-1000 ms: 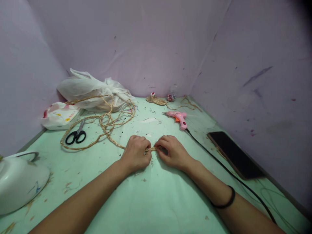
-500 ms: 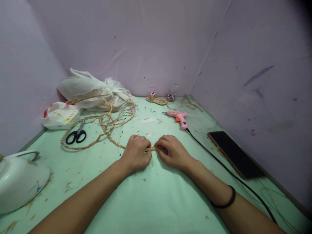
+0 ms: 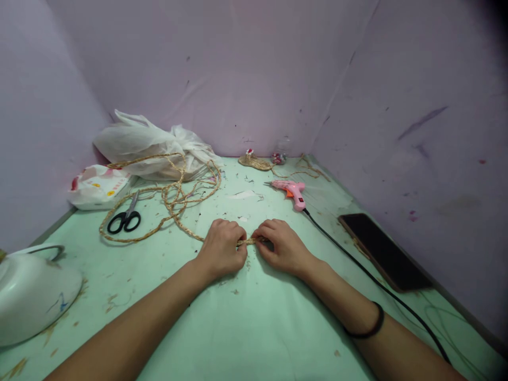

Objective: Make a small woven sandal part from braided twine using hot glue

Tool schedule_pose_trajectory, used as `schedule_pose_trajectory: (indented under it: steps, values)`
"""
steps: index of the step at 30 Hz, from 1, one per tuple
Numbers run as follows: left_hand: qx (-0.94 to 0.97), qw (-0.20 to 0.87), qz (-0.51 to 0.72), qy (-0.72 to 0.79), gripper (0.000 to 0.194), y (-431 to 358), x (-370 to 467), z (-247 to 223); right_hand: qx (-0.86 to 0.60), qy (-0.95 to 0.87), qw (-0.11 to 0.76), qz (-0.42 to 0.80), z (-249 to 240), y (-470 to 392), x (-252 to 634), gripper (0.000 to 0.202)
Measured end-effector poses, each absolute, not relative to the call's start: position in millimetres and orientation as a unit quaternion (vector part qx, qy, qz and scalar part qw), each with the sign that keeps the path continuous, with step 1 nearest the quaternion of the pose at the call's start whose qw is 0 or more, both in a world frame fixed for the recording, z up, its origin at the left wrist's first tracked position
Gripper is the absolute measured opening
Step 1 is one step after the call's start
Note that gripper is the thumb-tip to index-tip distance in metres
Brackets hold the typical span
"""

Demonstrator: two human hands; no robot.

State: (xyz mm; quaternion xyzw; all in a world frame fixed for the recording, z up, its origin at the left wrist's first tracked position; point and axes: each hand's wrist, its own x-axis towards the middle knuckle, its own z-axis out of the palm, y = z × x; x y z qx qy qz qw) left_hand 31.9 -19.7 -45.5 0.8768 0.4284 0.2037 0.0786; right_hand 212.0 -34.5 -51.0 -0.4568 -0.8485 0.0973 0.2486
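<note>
While both hands sit low over the green tabletop (image 3: 254, 328), the left hand (image 3: 224, 246) pinches a braided straw cord (image 3: 172, 212) in tightly curled fingers, and the right hand (image 3: 280, 246) pinches it just beside, thumb and fingertips nearly together; a short stretch shows between them. Whether the cord's end lies under the right palm, I cannot tell. It looks light, dry and pliable, with strands that could fray, so a flat grip across the whole braid should suit. Left of the left fingers it runs into loose loops, one around the handles of the black-handled scissors (image 3: 127, 215). Ahead of the right fingers lies a pink glue gun (image 3: 292, 190); well to their right, a smartphone (image 3: 384, 251).
</note>
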Motion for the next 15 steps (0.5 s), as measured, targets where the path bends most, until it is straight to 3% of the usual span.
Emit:
schedule_pose_trajectory:
  steps: [15]
  values:
    - [0.877,0.080,0.203,0.428,0.011,-19.6,31.5,-45.7,-0.455,-0.849,0.249,0.100,-50.2,-34.7,212.9,0.015]
